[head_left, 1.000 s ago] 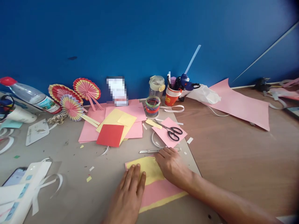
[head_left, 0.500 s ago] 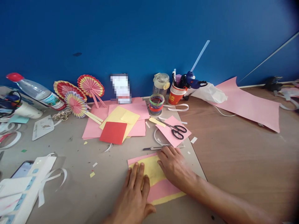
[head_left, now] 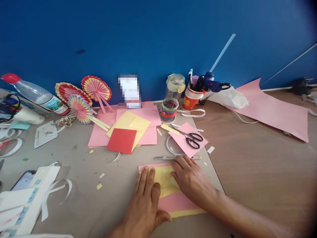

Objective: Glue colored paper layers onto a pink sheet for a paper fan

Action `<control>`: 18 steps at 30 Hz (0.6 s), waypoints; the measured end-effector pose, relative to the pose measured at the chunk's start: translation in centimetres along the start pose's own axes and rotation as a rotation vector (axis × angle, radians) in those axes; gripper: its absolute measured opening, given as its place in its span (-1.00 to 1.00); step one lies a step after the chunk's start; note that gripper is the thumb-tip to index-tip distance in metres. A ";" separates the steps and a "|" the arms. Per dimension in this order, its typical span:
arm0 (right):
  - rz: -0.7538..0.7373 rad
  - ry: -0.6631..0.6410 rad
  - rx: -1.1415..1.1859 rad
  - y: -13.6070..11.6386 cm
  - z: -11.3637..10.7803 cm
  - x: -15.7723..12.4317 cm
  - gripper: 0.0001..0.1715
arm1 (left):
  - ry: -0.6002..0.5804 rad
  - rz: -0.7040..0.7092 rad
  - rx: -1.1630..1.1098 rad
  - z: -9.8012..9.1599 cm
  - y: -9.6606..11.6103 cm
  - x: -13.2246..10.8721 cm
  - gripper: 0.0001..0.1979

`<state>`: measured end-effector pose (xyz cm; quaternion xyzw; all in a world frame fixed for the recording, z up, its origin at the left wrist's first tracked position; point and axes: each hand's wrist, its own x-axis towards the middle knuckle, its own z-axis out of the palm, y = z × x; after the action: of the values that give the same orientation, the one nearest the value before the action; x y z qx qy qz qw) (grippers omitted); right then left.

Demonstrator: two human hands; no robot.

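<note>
A pink and yellow layered paper [head_left: 170, 202] lies on the grey mat near me, a yellow piece [head_left: 166, 181] covering much of its upper part. On its left side rests my left hand [head_left: 145, 201], flat, fingers stretched forward and thumb out to the side. My right hand [head_left: 192, 177] presses on the upper right of the paper with bent fingers, the thumb apart from them; the fingertips are partly hidden. Just beyond the right hand lie a craft knife [head_left: 162, 158] and black-handled scissors [head_left: 194, 138] on a pink square [head_left: 188, 149].
Pink sheets [head_left: 97, 135], yellow paper [head_left: 121, 123] and a red square [head_left: 122, 141] lie ahead. Paper fans [head_left: 96, 88], a bottle [head_left: 39, 94], a phone [head_left: 129, 91], a jar [head_left: 174, 86] and a red cup [head_left: 190, 100] stand by the blue wall. Pink sheet [head_left: 274, 114] lies right.
The whole view has shifted a little, so the things on the table appear farther right. Both hands remain on the paper, the left index finger slightly more bent.
</note>
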<state>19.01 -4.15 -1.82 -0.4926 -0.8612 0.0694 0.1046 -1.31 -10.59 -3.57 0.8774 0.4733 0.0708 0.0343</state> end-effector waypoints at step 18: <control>-0.454 0.023 0.189 -1.0 1.4 -1.1 -0.59 | 0.111 -0.009 0.073 -1.1 0.8 0.6 -0.57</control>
<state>18.40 -5.63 -3.09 -0.2753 -0.9382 0.1186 0.1729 -0.53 -10.55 -2.31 0.8705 0.4808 0.1019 -0.0237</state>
